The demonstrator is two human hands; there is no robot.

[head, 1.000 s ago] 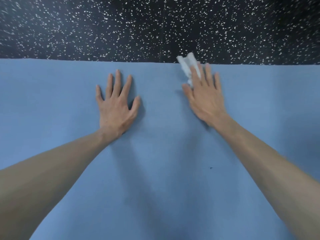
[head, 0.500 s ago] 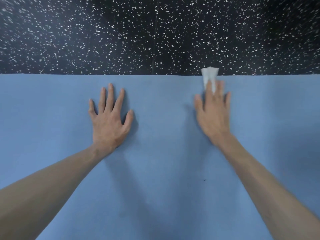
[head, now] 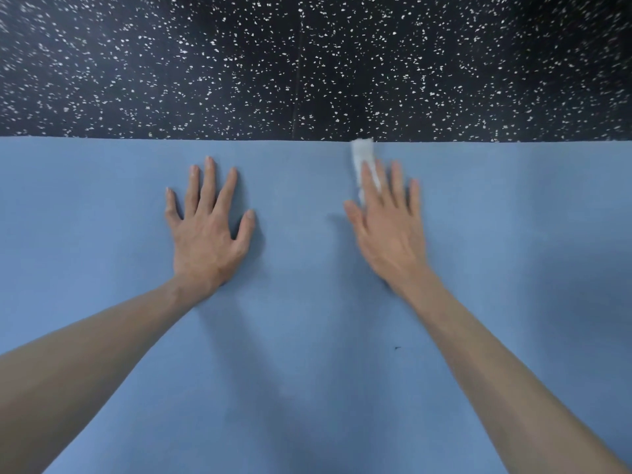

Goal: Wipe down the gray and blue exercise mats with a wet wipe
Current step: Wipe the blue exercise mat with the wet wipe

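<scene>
The blue exercise mat (head: 102, 234) fills the lower two thirds of the head view. My left hand (head: 208, 234) lies flat on it with fingers spread, holding nothing. My right hand (head: 390, 230) presses a white wet wipe (head: 362, 159) against the mat with straight fingers; the wipe sticks out past the fingertips and reaches the mat's far edge. Most of the wipe is hidden under the hand. No gray mat is in view.
Beyond the mat's far edge lies a black floor (head: 307, 63) speckled with white. A tiny dark speck (head: 396, 347) sits on the mat near my right forearm.
My right hand slid the wipe to the right along the mat's far edge, then back a little to the left. My left hand stayed flat on the mat.
</scene>
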